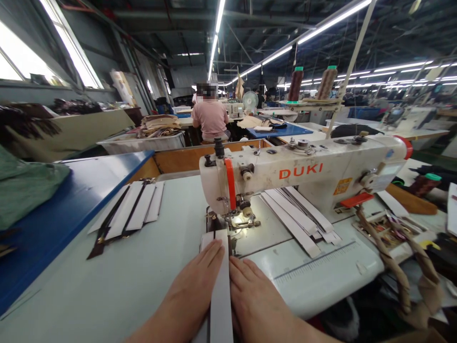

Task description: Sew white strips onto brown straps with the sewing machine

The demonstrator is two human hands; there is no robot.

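Observation:
A white sewing machine (303,176) marked DUKI stands on the pale table (124,281). A long white strip (220,281) runs from the table's near edge up under the lit needle and presser foot (240,220). My left hand (193,290) lies flat on the strip's left side, fingers stretched out together. On the right side of the strip my right hand (255,297) also lies flat with fingers extended. Both hands press on the strip and table, gripping nothing.
A pile of white and dark strips (128,212) lies at the left of the table. More white strips (300,219) lie under the machine's arm. A tray of small parts (387,228) sits at right. A blue bench (64,209) borders the left. A person in pink (211,116) sits farther back.

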